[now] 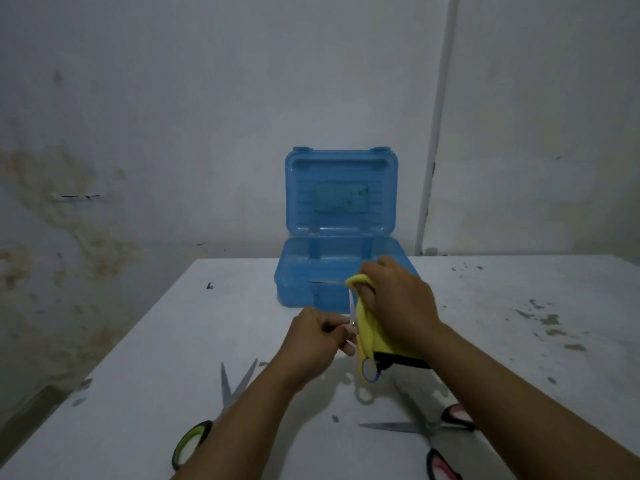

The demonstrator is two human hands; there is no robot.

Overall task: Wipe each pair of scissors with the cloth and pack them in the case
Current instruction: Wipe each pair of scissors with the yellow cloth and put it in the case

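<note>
held scissors (356,336): small yellow-handled pair, up off the table (145,358) in front of the case. Long axis runs away from the person, blade tips point at the case, handle loop hangs toward the person.
scissors count: 3 total. 1 in the hands, 2 lying flat on the table.
green scissors (221,407): left side, partly under the left forearm. Blades spread in a V pointing away, green/black handle loop near the table's front edge.
pink scissors (431,433): right side, blades open, one tip points left, pink/black handle loops toward the person, partly under the right forearm.
cloth (369,327): 1, yellow w/ a dark edge, folded over the blades of the held pair.
case (304,271): 1, blue see-thru plastic, lid standing upright & open, sits at the back-middle of the table near the wall (207,98).
left hand (317,337): fingers curled, pinching the held pair around the pivot/handle.
right hand (394,299): curled over the cloth, gripping it round the blades.
</note>
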